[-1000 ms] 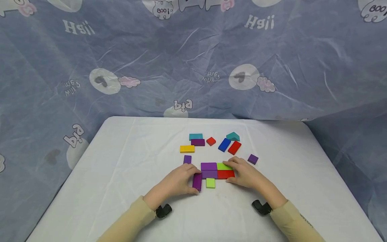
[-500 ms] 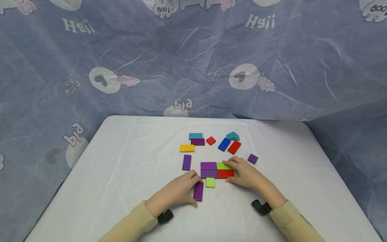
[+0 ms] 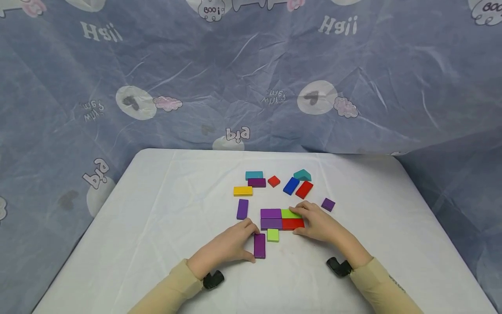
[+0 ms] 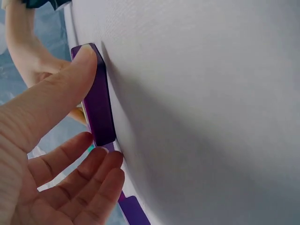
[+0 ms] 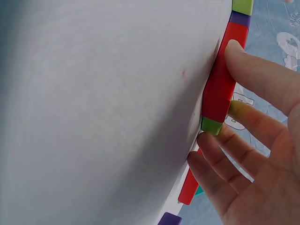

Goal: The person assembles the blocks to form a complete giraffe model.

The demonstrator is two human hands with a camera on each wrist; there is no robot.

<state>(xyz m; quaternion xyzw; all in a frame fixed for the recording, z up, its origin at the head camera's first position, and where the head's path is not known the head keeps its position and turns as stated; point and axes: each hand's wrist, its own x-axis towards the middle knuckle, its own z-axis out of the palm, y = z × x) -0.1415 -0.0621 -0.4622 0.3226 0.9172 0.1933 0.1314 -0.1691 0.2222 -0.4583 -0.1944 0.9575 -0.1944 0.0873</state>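
Note:
My left hand (image 3: 227, 244) pinches a dark purple rectangular block (image 3: 259, 246) by its two ends, thumb near and fingers far; the left wrist view shows the same block (image 4: 101, 101) under the thumb. Just right of it lies a small lime-green block (image 3: 273, 235). Beyond stand two purple blocks (image 3: 271, 213) in two rows, joined on the right by a lime-green block (image 3: 288, 214) and a red block (image 3: 292, 224). My right hand (image 3: 317, 221) spans that green and red pair, thumb on the red block (image 5: 222, 75) and index finger at the green one.
Farther back on the white table (image 3: 176, 196) lie a yellow block (image 3: 243, 191), a purple block (image 3: 242, 209), a teal block (image 3: 254, 175), a red one (image 3: 304, 189), a blue one (image 3: 291, 186) and several others. A small purple block (image 3: 328, 204) lies beyond the right hand.
The left hand drew the dark purple block toward the near edge, then shifted it slightly right and back, straightening it. The right hand stayed on the green and red blocks.

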